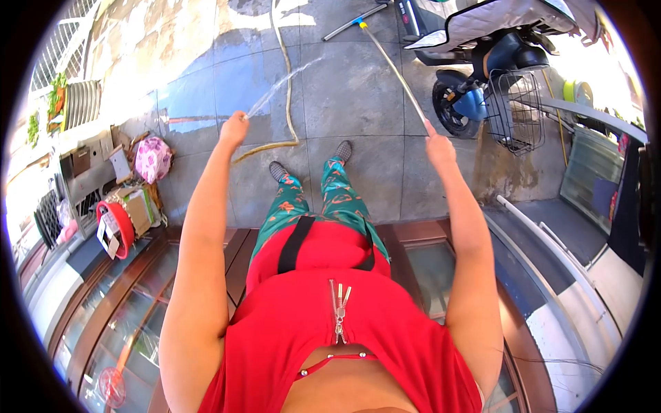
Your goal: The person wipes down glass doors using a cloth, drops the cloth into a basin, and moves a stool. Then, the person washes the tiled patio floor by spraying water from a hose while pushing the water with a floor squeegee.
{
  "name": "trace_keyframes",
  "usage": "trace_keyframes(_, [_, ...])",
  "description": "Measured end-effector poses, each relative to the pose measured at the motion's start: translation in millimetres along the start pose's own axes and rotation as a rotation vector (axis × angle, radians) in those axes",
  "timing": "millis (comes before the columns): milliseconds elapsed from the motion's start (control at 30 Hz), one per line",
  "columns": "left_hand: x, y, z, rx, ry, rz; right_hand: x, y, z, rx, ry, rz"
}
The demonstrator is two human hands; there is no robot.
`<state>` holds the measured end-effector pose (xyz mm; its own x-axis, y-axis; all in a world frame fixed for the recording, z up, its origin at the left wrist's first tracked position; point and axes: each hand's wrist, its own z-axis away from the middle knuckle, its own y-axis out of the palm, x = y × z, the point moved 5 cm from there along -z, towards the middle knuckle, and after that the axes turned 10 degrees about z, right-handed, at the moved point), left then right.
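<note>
My left hand [235,129] is closed around the end of a hose [288,103], and a jet of water [279,86] sprays forward from it onto the paving. The hose's yellowish length lies along the ground ahead and bends back near my feet. In my closed right hand [439,146] is the pale pole of a floor squeegee [394,67]. Its wide blade, joined by a yellow connector, rests on the floor farther ahead. My feet in dark patterned shoes stand on the tiles between both hands.
To the right stands an electric scooter [469,103] with a wire basket [515,113]. On the left are a pink floral bundle [153,160], a red basin [124,230] and cardboard boxes. Wet patches cover parts of the grey tiled floor [351,96]. Brown-framed glass doors lie behind me.
</note>
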<state>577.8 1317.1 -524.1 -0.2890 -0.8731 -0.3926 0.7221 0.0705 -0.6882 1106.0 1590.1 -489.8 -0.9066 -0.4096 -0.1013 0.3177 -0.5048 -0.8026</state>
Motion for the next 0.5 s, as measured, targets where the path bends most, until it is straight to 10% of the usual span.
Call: trace_keyframes(500, [95,-67,25,-0.05,-0.129,0.162,-18,7,213,0.199,-0.272,0.278])
